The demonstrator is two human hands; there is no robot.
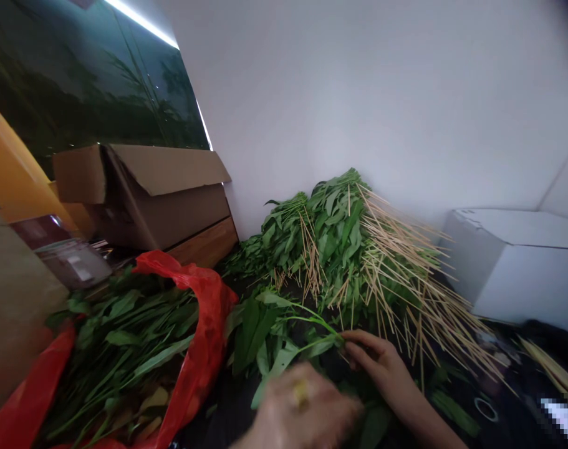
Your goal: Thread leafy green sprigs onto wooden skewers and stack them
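Between the thumb and fingers of my right hand (375, 362) is the stem end of a leafy green sprig (318, 321), whose leaves spread to the left. My left hand (305, 408), with a yellow ring, is low in the middle and smeared by motion; its fingers cannot be made out. Loose green leaves (255, 337) lie just beyond it. Behind my hands, bundles of leaves (335, 231) with many thin wooden sticks (405, 262) are heaped against the wall. To the left, a red plastic bag (209, 312) stands open, holding long leafy stems (129, 337).
An open cardboard box (166, 212) stands at the back left beside a clear container (80, 265). A white box (522, 255) is at the right. A small ring-shaped object (486, 409) lies on the dark surface at the lower right.
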